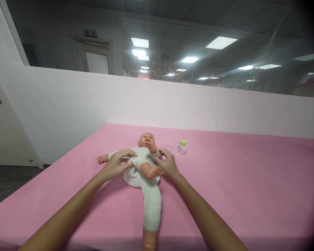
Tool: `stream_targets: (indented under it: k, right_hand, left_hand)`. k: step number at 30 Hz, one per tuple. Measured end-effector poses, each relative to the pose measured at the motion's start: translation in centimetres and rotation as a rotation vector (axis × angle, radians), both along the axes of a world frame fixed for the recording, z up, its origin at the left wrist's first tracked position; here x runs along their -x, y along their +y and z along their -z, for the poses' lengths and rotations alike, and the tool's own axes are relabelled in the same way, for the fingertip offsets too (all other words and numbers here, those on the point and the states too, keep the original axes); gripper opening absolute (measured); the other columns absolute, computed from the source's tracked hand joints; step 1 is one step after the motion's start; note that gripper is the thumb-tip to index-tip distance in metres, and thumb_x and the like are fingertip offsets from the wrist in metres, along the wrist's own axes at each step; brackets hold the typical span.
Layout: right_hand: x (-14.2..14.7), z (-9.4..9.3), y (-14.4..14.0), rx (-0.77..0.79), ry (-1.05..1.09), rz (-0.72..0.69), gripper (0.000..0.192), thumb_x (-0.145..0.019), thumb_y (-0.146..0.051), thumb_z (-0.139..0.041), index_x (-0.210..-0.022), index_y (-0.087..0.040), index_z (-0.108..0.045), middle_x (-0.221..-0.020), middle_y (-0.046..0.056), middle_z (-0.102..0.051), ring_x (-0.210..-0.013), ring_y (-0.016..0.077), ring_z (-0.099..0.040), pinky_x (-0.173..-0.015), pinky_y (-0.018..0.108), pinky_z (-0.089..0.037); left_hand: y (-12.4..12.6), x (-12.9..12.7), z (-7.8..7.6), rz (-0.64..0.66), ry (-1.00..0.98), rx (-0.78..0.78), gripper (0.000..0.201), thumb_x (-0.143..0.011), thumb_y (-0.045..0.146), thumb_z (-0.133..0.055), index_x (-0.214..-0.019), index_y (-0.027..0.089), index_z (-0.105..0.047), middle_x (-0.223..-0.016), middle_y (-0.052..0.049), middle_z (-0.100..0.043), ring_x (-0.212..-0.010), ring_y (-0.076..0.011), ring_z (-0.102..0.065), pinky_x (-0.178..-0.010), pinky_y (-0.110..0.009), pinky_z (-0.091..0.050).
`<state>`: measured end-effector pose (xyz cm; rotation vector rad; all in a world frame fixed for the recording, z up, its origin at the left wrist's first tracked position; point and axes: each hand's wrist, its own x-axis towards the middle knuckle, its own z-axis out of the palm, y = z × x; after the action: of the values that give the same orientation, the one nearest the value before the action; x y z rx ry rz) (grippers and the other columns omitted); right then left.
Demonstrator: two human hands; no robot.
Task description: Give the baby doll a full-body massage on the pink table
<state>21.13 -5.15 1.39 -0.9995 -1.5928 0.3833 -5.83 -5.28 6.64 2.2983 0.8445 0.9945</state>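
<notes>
Looking down, we've got the doll [143, 164] lying lengthwise toward us on the pink worktop [225, 181]. Left hand [117, 165] and right hand [169, 164] rest open on either side of it, equally near

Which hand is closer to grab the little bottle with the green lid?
Probably the right hand. It rests on the doll's right side, the same side where the little bottle stands on the pink sheet. The left hand is across the doll, so it would have to reach over.

One baby doll [143, 164] lies at the centre of the frame. One small bottle [181, 147] stands right of it. Two hands, left hand [117, 164] and right hand [169, 163], rest on the doll.
</notes>
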Motion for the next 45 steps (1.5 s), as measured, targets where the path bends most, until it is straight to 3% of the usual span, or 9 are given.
stream_targets:
  k: [4, 6, 9, 13, 18, 23, 31, 39, 45]
  right_hand:
    - [0.0, -0.2, -0.1, -0.017, -0.139, -0.03, 0.013, -0.077, -0.031, -0.075, -0.089, -0.027, -0.071, -0.092, 0.003, -0.071, -0.088, 0.025, -0.062, -0.082, 0.041, -0.051]
    - [-0.1, -0.3, -0.2, -0.014, -0.136, -0.038, 0.017, -0.078, -0.03, -0.075, -0.094, -0.028, -0.071, -0.097, 0.003, -0.071, -0.092, 0.0254, -0.063, -0.083, 0.041, -0.051]
    - [-0.3, -0.3, -0.1, -0.002, -0.078, -0.029, 0.02, -0.082, -0.034, -0.072, -0.101, -0.028, -0.071, -0.101, 0.004, -0.071, -0.094, 0.0246, -0.064, -0.082, 0.039, -0.051]
    - [-0.5, -0.2, 0.0, 0.023, 0.04, 0.043, 0.022, -0.089, -0.044, -0.065, -0.09, -0.023, -0.068, -0.089, 0.004, -0.07, -0.086, 0.0231, -0.063, -0.077, 0.036, -0.051]
    - [-0.6, -0.2, 0.0, -0.009, -0.084, -0.041, 0.023, -0.083, -0.037, -0.071, -0.104, -0.027, -0.071, -0.099, 0.004, -0.071, -0.091, 0.0241, -0.064, -0.081, 0.038, -0.051]
    - [-0.4, 0.1, 0.1, 0.011, -0.109, -0.038, 0.016, -0.08, -0.033, -0.073, -0.095, -0.027, -0.072, -0.097, 0.003, -0.072, -0.091, 0.0248, -0.064, -0.079, 0.039, -0.051]
    - [-0.4, 0.4, 0.4, 0.087, 0.129, -0.013, 0.021, -0.087, -0.039, -0.066, -0.1, -0.024, -0.07, -0.099, 0.004, -0.073, -0.091, 0.0233, -0.066, -0.082, 0.036, -0.052]
    - [-0.2, -0.3, -0.4, -0.013, -0.136, -0.065, 0.012, -0.084, -0.033, -0.071, -0.095, -0.027, -0.072, -0.094, 0.003, -0.072, -0.091, 0.0246, -0.063, -0.084, 0.039, -0.049]
    - [-0.2, 0.3, 0.1, 0.063, 0.076, -0.009, 0.022, -0.087, -0.039, -0.068, -0.102, -0.024, -0.069, -0.101, 0.005, -0.072, -0.092, 0.0239, -0.065, -0.082, 0.037, -0.052]
  left_hand:
    - [0.2, -0.3, 0.4, -0.083, -0.06, 0.024, 0.028, -0.091, 0.043, -0.064, -0.11, 0.023, -0.069, -0.116, -0.009, -0.07, -0.109, -0.0253, -0.066, -0.089, -0.036, -0.06]
    - [0.3, -0.3, 0.4, -0.073, -0.055, 0.021, 0.028, -0.091, 0.043, -0.064, -0.11, 0.023, -0.069, -0.116, -0.009, -0.07, -0.109, -0.025, -0.066, -0.089, -0.036, -0.059]
    - [0.2, 0.0, 0.0, 0.021, 0.001, -0.003, 0.026, -0.092, 0.041, -0.063, -0.11, 0.024, -0.07, -0.118, -0.009, -0.069, -0.112, -0.025, -0.065, -0.094, -0.035, -0.057]
    - [0.0, 0.3, -0.4, 0.136, 0.079, -0.029, 0.022, -0.093, 0.037, -0.063, -0.108, 0.024, -0.073, -0.119, -0.009, -0.069, -0.116, -0.0259, -0.063, -0.099, -0.036, -0.053]
    - [0.2, -0.1, 0.2, 0.007, 0.0, 0.044, 0.023, -0.091, 0.038, -0.065, -0.108, 0.025, -0.072, -0.12, -0.009, -0.069, -0.113, -0.0257, -0.064, -0.091, -0.034, -0.057]
    - [0.6, -0.5, 0.6, -0.084, -0.135, 0.088, 0.026, -0.087, 0.04, -0.069, -0.107, 0.023, -0.071, -0.115, -0.01, -0.068, -0.111, -0.0262, -0.065, -0.085, -0.034, -0.06]
    - [0.2, 0.1, 0.2, 0.028, -0.028, 0.053, 0.016, -0.087, 0.034, -0.07, -0.098, 0.023, -0.073, -0.115, -0.009, -0.068, -0.111, -0.0246, -0.064, -0.09, -0.033, -0.057]
    - [0.8, -0.4, 0.9, -0.12, -0.175, 0.102, 0.018, -0.086, 0.035, -0.07, -0.096, 0.02, -0.07, -0.104, -0.008, -0.07, -0.102, -0.0241, -0.066, -0.083, -0.034, -0.058]
    - [0.5, 0.2, 0.2, 0.086, -0.086, 0.066, 0.013, -0.088, 0.032, -0.069, -0.094, 0.02, -0.07, -0.111, -0.011, -0.067, -0.109, -0.0253, -0.063, -0.088, -0.034, -0.056]
